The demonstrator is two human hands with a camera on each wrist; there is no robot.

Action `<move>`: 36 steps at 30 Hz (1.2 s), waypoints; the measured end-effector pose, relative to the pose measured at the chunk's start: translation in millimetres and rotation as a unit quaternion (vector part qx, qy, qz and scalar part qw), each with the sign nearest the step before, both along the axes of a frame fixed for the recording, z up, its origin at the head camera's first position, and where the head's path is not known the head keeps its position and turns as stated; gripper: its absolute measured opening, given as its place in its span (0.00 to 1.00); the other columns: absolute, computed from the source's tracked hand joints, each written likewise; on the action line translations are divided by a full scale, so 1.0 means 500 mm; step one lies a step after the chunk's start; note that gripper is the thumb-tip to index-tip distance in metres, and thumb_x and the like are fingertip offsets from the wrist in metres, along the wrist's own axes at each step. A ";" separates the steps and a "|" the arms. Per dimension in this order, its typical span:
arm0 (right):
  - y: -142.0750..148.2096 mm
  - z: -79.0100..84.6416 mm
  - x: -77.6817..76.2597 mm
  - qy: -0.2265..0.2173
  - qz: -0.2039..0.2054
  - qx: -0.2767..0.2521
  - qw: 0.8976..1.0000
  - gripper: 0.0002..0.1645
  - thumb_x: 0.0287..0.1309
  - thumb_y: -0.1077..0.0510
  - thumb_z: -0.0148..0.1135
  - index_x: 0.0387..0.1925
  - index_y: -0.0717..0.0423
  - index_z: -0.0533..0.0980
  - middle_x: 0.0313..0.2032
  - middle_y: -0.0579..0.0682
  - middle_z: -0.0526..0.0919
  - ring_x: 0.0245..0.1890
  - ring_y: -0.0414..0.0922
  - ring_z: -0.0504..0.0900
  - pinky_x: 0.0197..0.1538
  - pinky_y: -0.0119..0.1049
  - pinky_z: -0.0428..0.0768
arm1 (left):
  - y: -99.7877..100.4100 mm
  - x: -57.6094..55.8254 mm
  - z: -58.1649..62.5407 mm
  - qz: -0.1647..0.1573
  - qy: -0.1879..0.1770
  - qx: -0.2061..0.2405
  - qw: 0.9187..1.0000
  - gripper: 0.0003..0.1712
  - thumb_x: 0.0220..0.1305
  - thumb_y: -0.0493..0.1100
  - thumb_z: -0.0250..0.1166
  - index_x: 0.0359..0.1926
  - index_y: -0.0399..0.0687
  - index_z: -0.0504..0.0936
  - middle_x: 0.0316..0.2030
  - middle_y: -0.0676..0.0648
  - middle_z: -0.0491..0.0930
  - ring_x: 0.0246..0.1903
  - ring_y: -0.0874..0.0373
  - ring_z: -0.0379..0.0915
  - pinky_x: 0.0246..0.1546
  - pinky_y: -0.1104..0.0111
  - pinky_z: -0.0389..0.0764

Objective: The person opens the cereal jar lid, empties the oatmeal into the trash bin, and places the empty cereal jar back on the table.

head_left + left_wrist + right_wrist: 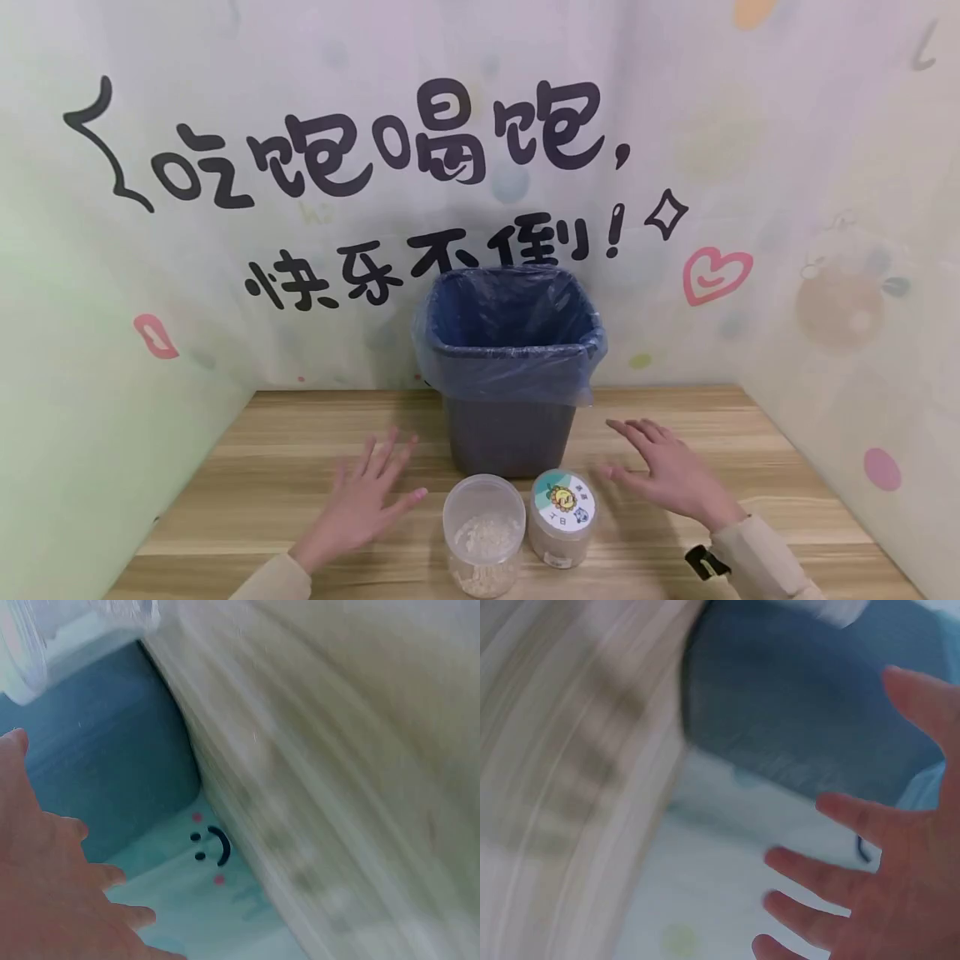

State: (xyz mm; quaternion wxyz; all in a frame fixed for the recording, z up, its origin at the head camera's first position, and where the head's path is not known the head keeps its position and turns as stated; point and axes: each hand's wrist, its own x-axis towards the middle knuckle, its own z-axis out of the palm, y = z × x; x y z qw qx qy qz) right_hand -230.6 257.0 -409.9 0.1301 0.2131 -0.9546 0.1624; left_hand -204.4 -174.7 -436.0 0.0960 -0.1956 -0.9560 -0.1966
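Two plastic tubs stand side by side at the front middle of the table in the head view. The left one, a clear tub (484,533), has an open top and pale crumbly bits inside. Beside it, a smaller lidded tub (562,518) has a round label with a sun picture on its lid. My left hand (362,500) is spread to the left of the clear tub, fingers apart and holding nothing. To the right of the lidded tub, my right hand (667,475) reaches inward with its fingers extended, also empty. The right wrist view shows those fingers (817,877) spread.
Behind the tubs stands a dark trash bin (510,437), lined with a translucent blue bag (510,379) folded over its rim. The wood-grain table (315,425) meets a printed cloth backdrop (360,342) at the back, with cloth on both sides too.
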 end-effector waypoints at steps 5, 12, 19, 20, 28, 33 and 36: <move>-0.036 0.022 0.029 0.002 0.058 -0.010 0.998 0.36 0.57 0.36 0.62 0.61 0.50 0.73 0.56 0.58 0.76 0.56 0.61 0.73 0.51 0.62 0.72 | 0.016 0.020 0.000 -0.031 -0.020 0.007 0.999 0.44 0.63 0.61 0.61 0.74 0.49 0.57 0.72 0.36 0.50 0.68 0.31 0.44 0.57 0.29 0.44; -0.073 0.050 0.058 0.039 0.125 0.003 0.991 0.31 0.55 0.41 0.67 0.57 0.50 0.76 0.53 0.46 0.79 0.54 0.51 0.76 0.59 0.58 0.68 | 0.032 0.030 -0.017 -0.133 -0.040 0.084 0.987 0.57 0.37 0.51 0.78 0.68 0.36 0.63 0.63 0.28 0.63 0.61 0.28 0.58 0.54 0.32 0.59; -0.101 0.077 0.077 0.029 0.203 -0.013 0.979 0.24 0.54 0.47 0.70 0.52 0.49 0.78 0.50 0.39 0.78 0.50 0.41 0.77 0.50 0.43 0.78 | 0.055 0.020 -0.036 -0.222 -0.120 0.172 0.952 0.56 0.41 0.50 0.80 0.68 0.34 0.61 0.63 0.38 0.68 0.62 0.41 0.63 0.61 0.52 0.65; -0.103 0.080 0.079 0.023 0.212 -0.017 0.977 0.23 0.55 0.48 0.70 0.52 0.50 0.78 0.49 0.39 0.78 0.49 0.40 0.77 0.49 0.42 0.78 | 0.059 0.016 -0.039 -0.234 -0.125 0.180 0.947 0.56 0.40 0.49 0.80 0.68 0.36 0.61 0.62 0.39 0.69 0.62 0.44 0.64 0.62 0.55 0.65; -0.121 0.100 0.082 -0.015 0.242 -0.015 0.970 0.23 0.58 0.50 0.67 0.53 0.51 0.77 0.50 0.44 0.79 0.48 0.42 0.78 0.48 0.40 0.79 | 0.087 -0.013 -0.062 -0.320 -0.228 0.286 0.874 0.57 0.41 0.35 0.80 0.69 0.36 0.57 0.59 0.32 0.68 0.57 0.42 0.68 0.59 0.60 0.68; -0.132 0.106 0.078 -0.026 0.265 -0.010 0.964 0.22 0.59 0.51 0.66 0.54 0.52 0.77 0.50 0.45 0.79 0.47 0.43 0.79 0.47 0.39 0.79 | 0.093 -0.023 -0.070 -0.325 -0.224 0.278 0.876 0.59 0.38 0.34 0.81 0.69 0.37 0.55 0.60 0.34 0.67 0.58 0.43 0.66 0.62 0.60 0.64; -0.138 0.111 0.072 -0.022 0.281 -0.006 0.960 0.21 0.60 0.53 0.66 0.54 0.52 0.76 0.49 0.46 0.79 0.46 0.43 0.79 0.45 0.38 0.79 | 0.096 -0.029 -0.072 -0.325 -0.236 0.285 0.870 0.59 0.37 0.34 0.81 0.69 0.37 0.56 0.60 0.34 0.67 0.59 0.42 0.65 0.63 0.59 0.62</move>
